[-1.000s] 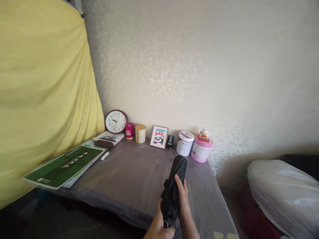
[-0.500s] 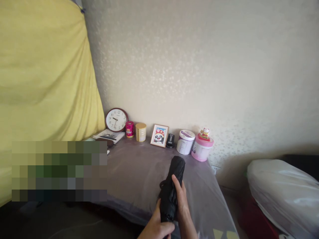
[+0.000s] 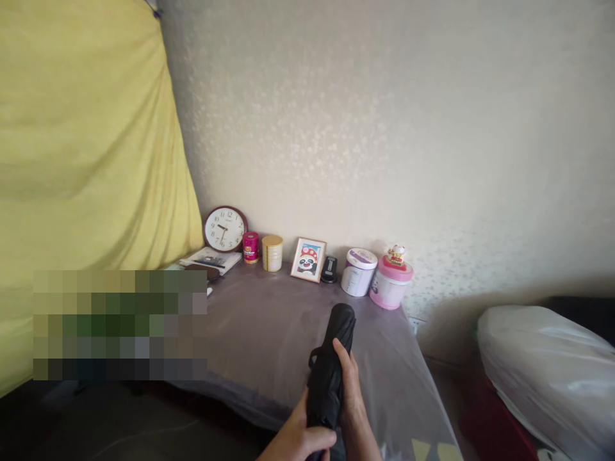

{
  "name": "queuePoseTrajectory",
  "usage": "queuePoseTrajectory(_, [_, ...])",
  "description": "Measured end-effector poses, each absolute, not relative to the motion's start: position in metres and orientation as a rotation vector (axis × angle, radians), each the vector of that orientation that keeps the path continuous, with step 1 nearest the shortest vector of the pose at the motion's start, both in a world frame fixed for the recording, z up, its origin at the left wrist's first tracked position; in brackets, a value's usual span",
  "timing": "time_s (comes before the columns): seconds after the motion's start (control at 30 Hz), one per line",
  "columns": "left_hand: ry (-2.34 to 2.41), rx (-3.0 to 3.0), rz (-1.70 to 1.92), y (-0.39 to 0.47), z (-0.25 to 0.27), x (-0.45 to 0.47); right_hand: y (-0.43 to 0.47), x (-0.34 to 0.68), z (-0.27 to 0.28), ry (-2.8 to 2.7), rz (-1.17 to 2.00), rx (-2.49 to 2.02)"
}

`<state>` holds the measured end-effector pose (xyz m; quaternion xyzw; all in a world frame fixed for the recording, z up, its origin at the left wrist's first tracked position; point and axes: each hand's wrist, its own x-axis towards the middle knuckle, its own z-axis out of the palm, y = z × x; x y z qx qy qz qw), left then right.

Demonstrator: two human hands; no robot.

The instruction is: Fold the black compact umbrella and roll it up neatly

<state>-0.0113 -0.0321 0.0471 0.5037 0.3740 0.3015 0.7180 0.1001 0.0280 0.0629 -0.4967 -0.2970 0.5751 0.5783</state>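
Between my two hands is a black folded umbrella (image 3: pixel 327 371), its far end tilted up and away over the table's near part. My left hand (image 3: pixel 307 432) is wrapped round its lower end, thumb across the front. Along the right side of the umbrella lies my right hand (image 3: pixel 352 387), closed against the rolled fabric with the thumb pointing up. A small black strap loop sticks out on the left of the fabric. The fingers behind the umbrella are hidden.
On the covered table (image 3: pixel 269 333), along the wall, stand a clock (image 3: pixel 225 228), a pink can (image 3: pixel 250 248), a yellow tin (image 3: pixel 272 254), a framed panda picture (image 3: pixel 308 260), and white (image 3: pixel 359 273) and pink (image 3: pixel 390 286) tubs. A yellow curtain (image 3: pixel 86 141) hangs left; a wrapped bundle (image 3: pixel 548 358) lies right.
Both hands keep their grip on the umbrella, which has shifted only very slightly. The view has moved a little; the things on the table stand as before.
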Motion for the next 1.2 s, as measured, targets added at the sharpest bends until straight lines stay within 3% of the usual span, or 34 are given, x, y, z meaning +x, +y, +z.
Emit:
queuePoseTrajectory(0.33, [1.428, 1.618, 0.842, -0.034, 0.014, -0.005, 0.032, 0.099, 0.061, -0.857, 1.043, -1.304])
queuePoseTrajectory(0.6, [0.836, 1.072, 0.673, -0.038, 0.043, -0.020, 0.025, 0.101, 0.060, -0.672, 1.333, -1.192])
queuePoseTrajectory(0.83, [1.271, 1.526, 0.839, -0.037, 0.023, -0.006, 0.031, 0.099, 0.057, -0.829, 1.042, -1.344])
queuePoseTrajectory(0.93, [1.470, 1.676, 0.733, -0.036, 0.019, -0.005, 0.031, 0.096, 0.054, -0.783, 1.074, -1.327])
queuePoseTrajectory(1.03, [1.292, 1.639, 0.777, -0.035, 0.025, -0.010, 0.028, 0.096, 0.055, -0.703, 1.195, -1.270])
queuePoseTrajectory(1.2, [0.872, 1.079, 0.713, -0.033, 0.048, -0.018, 0.023, 0.099, 0.060, -0.608, 1.303, -1.186])
